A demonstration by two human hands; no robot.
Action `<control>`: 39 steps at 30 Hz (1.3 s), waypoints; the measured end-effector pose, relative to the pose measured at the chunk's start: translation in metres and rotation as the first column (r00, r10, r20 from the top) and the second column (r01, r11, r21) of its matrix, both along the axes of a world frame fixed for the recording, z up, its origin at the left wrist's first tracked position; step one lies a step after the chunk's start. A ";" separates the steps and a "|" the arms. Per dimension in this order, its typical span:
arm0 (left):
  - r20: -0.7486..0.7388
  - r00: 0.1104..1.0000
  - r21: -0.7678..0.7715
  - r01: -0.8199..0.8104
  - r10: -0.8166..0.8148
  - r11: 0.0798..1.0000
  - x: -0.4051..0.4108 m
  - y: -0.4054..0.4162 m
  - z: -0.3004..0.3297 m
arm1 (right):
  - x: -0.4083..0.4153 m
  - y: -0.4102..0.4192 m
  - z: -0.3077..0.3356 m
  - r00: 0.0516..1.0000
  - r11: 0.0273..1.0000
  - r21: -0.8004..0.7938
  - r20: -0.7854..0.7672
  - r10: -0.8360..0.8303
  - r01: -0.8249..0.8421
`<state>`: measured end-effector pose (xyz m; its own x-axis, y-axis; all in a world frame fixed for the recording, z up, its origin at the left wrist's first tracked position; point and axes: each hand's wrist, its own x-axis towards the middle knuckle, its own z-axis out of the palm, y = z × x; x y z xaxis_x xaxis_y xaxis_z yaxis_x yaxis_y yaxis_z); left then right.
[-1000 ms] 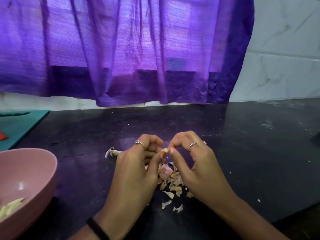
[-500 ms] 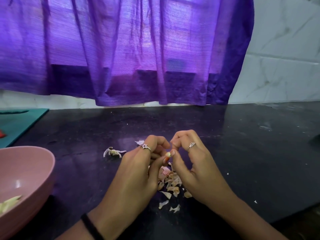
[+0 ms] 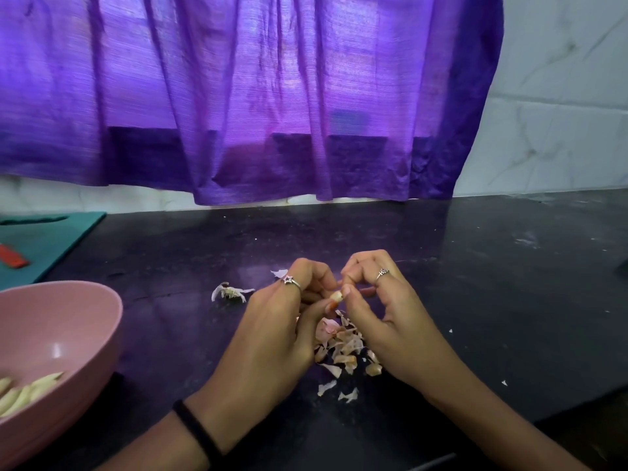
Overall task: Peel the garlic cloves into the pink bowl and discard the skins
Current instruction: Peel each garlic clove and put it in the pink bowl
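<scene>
Head view looks down on two hands meeting over a dark countertop point(image 3: 475, 266). The left hand point(image 3: 272, 334) has its fingers curled, and its thumb and fingertips pinch a small garlic clove point(image 3: 335, 296) from the left. The right hand point(image 3: 384, 314) is curled too and pinches the same clove from the right, thumb tip pressed against it. Each hand wears a ring, and a black band point(image 3: 197, 433) circles the left wrist.

Directly below the clove, between the two hands, a heap of pinkish garlic skins point(image 3: 343, 348) lies on the countertop, a few loose flakes straying toward the near edge. Just left of the left hand lies a garlic root scrap point(image 3: 229, 293) with papery skin attached.

Well apart, at the near left corner of the countertop, stands the pink bowl point(image 3: 81, 321), cut off by the frame, with pale peeled cloves point(image 3: 27, 394) inside it. Beyond it, at the left edge, lies a teal cutting board point(image 3: 51, 236) with a red item point(image 3: 12, 256) on it. A purple curtain point(image 3: 272, 96) hangs along the far edge, with white tiled wall point(image 3: 560, 113) at the right.
</scene>
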<state>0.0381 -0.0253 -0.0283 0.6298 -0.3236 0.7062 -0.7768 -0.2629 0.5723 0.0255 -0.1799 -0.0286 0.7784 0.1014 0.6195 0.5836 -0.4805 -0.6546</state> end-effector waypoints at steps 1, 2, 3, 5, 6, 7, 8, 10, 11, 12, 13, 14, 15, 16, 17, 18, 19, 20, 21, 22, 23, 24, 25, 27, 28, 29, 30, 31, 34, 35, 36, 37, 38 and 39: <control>0.007 1.000 0.002 -0.008 0.008 1.000 0.000 0.000 0.000 | 0.000 0.000 0.000 1.000 1.000 0.003 -0.007 0.002 -0.002; 0.007 1.000 0.004 -0.010 0.010 1.000 0.000 0.000 -0.001 | 0.000 0.000 0.000 1.000 1.000 0.001 -0.015 0.001 -0.001; 0.004 1.000 0.005 -0.007 0.007 1.000 0.000 0.000 -0.001 | 0.000 -0.001 0.000 1.000 1.000 -0.002 -0.021 -0.002 0.002; 0.007 1.000 0.003 0.010 -0.010 1.000 0.000 0.000 -0.001 | 0.001 -0.001 -0.001 0.999 1.000 -0.003 -0.032 -0.010 0.010; 0.011 1.000 0.002 0.014 -0.014 1.000 0.000 0.000 -0.001 | 0.001 -0.001 -0.002 0.999 1.000 -0.003 -0.045 -0.012 0.012; 0.017 1.000 0.000 0.015 -0.015 1.000 0.000 0.000 -0.001 | 0.002 -0.001 -0.002 0.998 1.000 0.002 -0.058 -0.013 0.013; 0.014 1.000 -0.006 0.014 -0.014 1.000 -0.001 -0.001 -0.001 | 0.002 -0.001 -0.002 0.997 1.000 0.016 -0.070 -0.007 0.008; -0.006 1.000 -0.024 0.011 -0.011 1.000 -0.001 -0.001 0.000 | 0.001 -0.002 -0.003 0.995 0.997 0.072 -0.102 0.020 -0.013; -0.014 1.000 -0.031 0.012 -0.012 0.999 -0.001 -0.001 0.000 | 0.001 -0.002 -0.003 0.993 0.996 0.093 -0.114 0.028 -0.018; -0.025 1.000 -0.033 0.016 -0.016 0.999 -0.001 -0.002 0.001 | 0.001 -0.002 -0.003 0.992 0.995 0.098 -0.120 0.028 -0.017; -0.042 0.999 -0.033 0.024 -0.025 0.999 -0.001 -0.001 0.001 | 0.001 -0.003 -0.003 0.992 0.995 0.094 -0.124 0.021 -0.009; -0.061 0.997 -0.035 0.035 -0.037 0.999 0.000 -0.001 0.001 | 0.002 -0.003 -0.003 0.992 0.996 0.087 -0.126 0.011 0.000; -0.078 0.996 -0.039 0.046 -0.049 0.998 0.001 -0.001 0.000 | 0.002 -0.002 -0.003 0.993 0.997 0.079 -0.122 0.000 0.009; -0.097 0.993 -0.042 0.056 -0.059 0.998 0.002 -0.001 -0.001 | 0.002 -0.002 -0.003 0.993 0.997 0.073 -0.116 -0.008 0.017; -0.122 0.990 -0.049 0.063 -0.069 0.997 0.002 -0.001 -0.002 | 0.003 -0.002 -0.003 0.993 0.997 0.071 -0.114 -0.014 0.022; -0.153 0.985 -0.061 0.071 -0.080 0.996 0.003 -0.001 -0.003 | 0.003 -0.002 -0.003 0.993 0.997 0.073 -0.117 -0.015 0.024; -0.183 0.979 -0.078 0.080 -0.093 0.994 0.003 -0.001 -0.003 | 0.003 -0.002 -0.003 0.992 0.997 0.076 -0.124 -0.014 0.024; -0.209 0.972 -0.094 0.090 -0.108 0.992 0.003 -0.001 -0.003 | 0.003 -0.003 -0.003 0.991 0.997 0.079 -0.132 -0.014 0.025; -0.232 0.965 -0.107 0.100 -0.122 0.989 0.002 -0.002 -0.003 | 0.003 -0.003 -0.003 0.990 0.996 0.083 -0.140 -0.016 0.028; -0.253 0.958 -0.117 0.109 -0.136 0.987 0.001 -0.002 -0.002 | 0.003 -0.003 -0.003 0.989 0.996 0.089 -0.148 -0.016 0.029; -0.273 0.950 -0.125 0.120 -0.151 0.985 0.000 -0.001 -0.002 | 0.002 -0.003 -0.003 0.988 0.995 0.098 -0.153 -0.013 0.028; -0.291 0.942 -0.133 0.131 -0.165 0.982 0.000 -0.001 -0.001 | 0.002 -0.003 -0.002 0.988 0.994 0.108 -0.156 -0.007 0.025; -0.307 0.936 -0.137 0.137 -0.174 0.981 -0.001 -0.001 -0.001 | 0.001 -0.002 -0.001 0.987 0.993 0.119 -0.158 -0.002 0.021; -0.332 0.927 -0.142 0.132 -0.173 0.981 0.000 -0.001 -0.002 | 0.001 -0.002 0.000 0.988 0.992 0.122 -0.157 -0.006 0.026; -0.338 0.926 -0.144 0.124 -0.167 0.982 0.000 -0.002 -0.002 | 0.001 -0.002 0.000 0.988 0.993 0.114 -0.152 -0.013 0.030; -0.342 0.926 -0.147 0.116 -0.161 0.982 0.000 -0.002 -0.003 | 0.001 -0.002 0.000 0.988 0.994 0.107 -0.150 -0.018 0.034; -0.350 0.923 -0.153 0.112 -0.160 0.982 0.000 -0.002 -0.002 | 0.001 -0.003 -0.001 0.988 0.994 0.102 -0.151 -0.022 0.038; -0.357 0.920 -0.158 0.108 -0.159 0.981 0.000 -0.002 -0.002 | 0.001 -0.003 -0.002 0.988 0.995 0.095 -0.150 -0.029 0.044; -0.368 0.917 -0.157 0.101 -0.153 0.982 -0.001 -0.002 -0.002 | 0.002 -0.003 -0.004 0.990 0.995 0.066 -0.126 -0.060 0.069; -0.369 0.917 -0.153 0.098 -0.149 0.983 -0.001 -0.002 -0.002 | 0.003 -0.004 -0.004 0.990 0.995 0.064 -0.121 -0.065 0.073; -0.371 0.917 -0.153 0.096 -0.148 0.983 -0.001 -0.003 -0.002 | 0.003 -0.003 -0.004 0.990 0.995 0.067 -0.121 -0.069 0.077; -0.375 0.915 -0.157 0.097 -0.150 0.983 -0.001 -0.003 -0.001 | 0.003 -0.003 -0.004 0.990 0.994 0.072 -0.121 -0.071 0.080; -0.382 0.912 -0.162 0.094 -0.151 0.982 -0.001 -0.003 -0.001 | 0.002 -0.003 -0.004 0.990 0.994 0.072 -0.121 -0.075 0.084; -0.389 0.909 -0.170 0.088 -0.149 0.981 -0.001 -0.003 -0.001 | 0.002 -0.003 -0.004 0.990 0.994 0.063 -0.115 -0.086 0.094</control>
<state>0.0369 -0.0288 -0.0297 0.8313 -0.3263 0.4499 -0.4967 -0.0730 0.8649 0.0273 -0.1824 -0.0326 0.8470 -0.0119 0.5315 0.4616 -0.4795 -0.7463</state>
